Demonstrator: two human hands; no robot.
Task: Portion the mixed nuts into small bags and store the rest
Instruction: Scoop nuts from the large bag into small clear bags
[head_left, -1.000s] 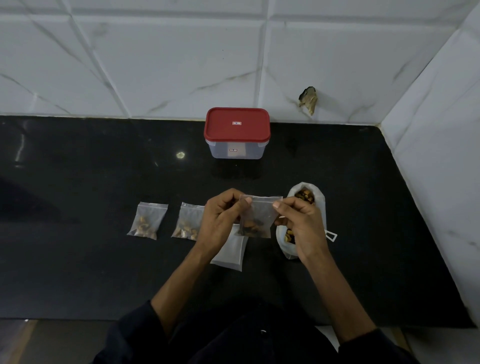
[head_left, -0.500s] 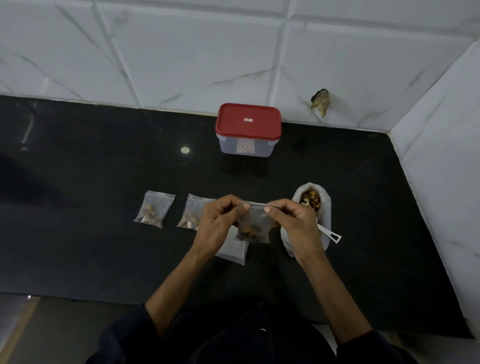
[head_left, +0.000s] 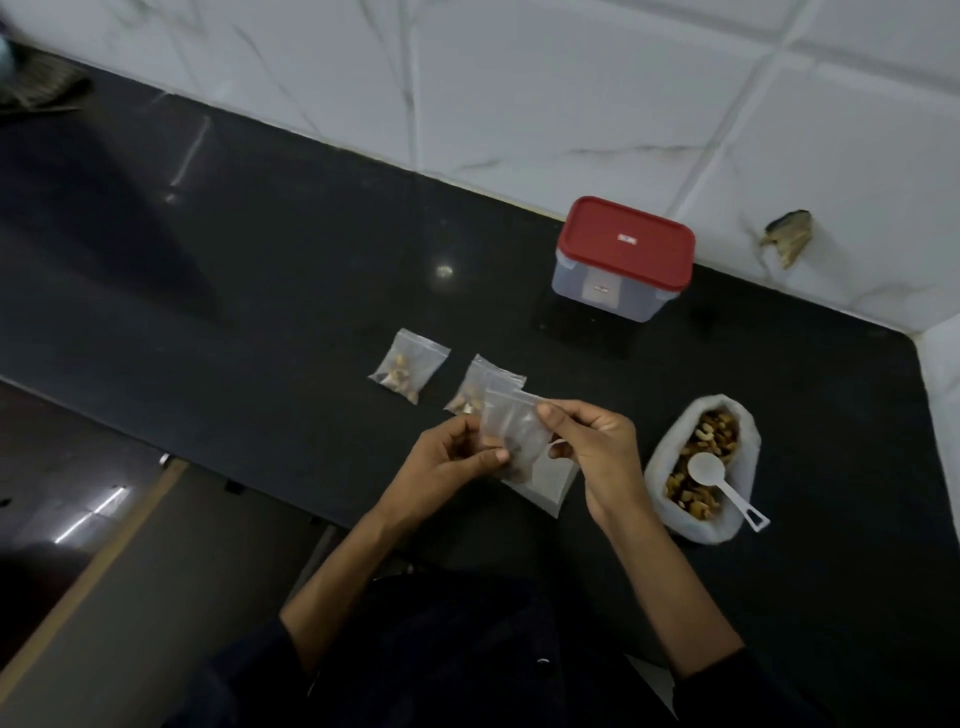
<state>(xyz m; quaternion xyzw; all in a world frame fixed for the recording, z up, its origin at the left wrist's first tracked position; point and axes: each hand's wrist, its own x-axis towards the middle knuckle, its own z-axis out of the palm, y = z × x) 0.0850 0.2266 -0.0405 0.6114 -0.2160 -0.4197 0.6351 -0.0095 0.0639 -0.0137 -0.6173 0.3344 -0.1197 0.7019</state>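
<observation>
I hold a small clear bag (head_left: 511, 434) with a few nuts in its bottom above the black counter (head_left: 260, 291). My left hand (head_left: 447, 462) pinches its lower left side. My right hand (head_left: 587, 441) pinches its top right edge. Two filled small bags lie behind: one (head_left: 409, 366) to the left, the other (head_left: 475, 389) partly hidden by the held bag. Empty bags (head_left: 550, 483) lie under my hands. To the right stands the open white sack of mixed nuts (head_left: 701, 467) with a white scoop (head_left: 719, 480) resting in it.
A clear container with a red lid (head_left: 623, 257) stands at the back by the tiled wall (head_left: 571, 93). A side wall closes off the counter on the right. The counter's front edge runs diagonally at the lower left, with floor below it.
The camera has swung left and tilted. My left hand has dropped from the bag's top edge to its lower side, while my right hand still pinches the top.
</observation>
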